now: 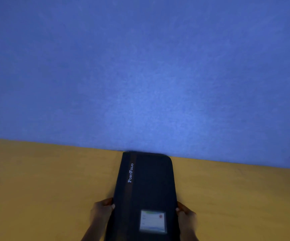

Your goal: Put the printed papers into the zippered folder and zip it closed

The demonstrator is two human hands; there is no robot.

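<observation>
Reading "PortFolio" in white small-capital letters on the dark zippered folder [146, 188], running lengthwise beside a brownish stripe [129, 181] near its left edge, the word turned sideways with its start toward the near end. Showing a small card in a clear window pocket [152, 221] on the folder's near right part, carrying a green band, a red dot and faint printed lines, all too blurred for making out any words or numbers.

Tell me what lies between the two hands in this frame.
The black zippered folder lies between the left hand and right hand, which grip its opposite long edges on the yellow table. Head view shows it.
</observation>
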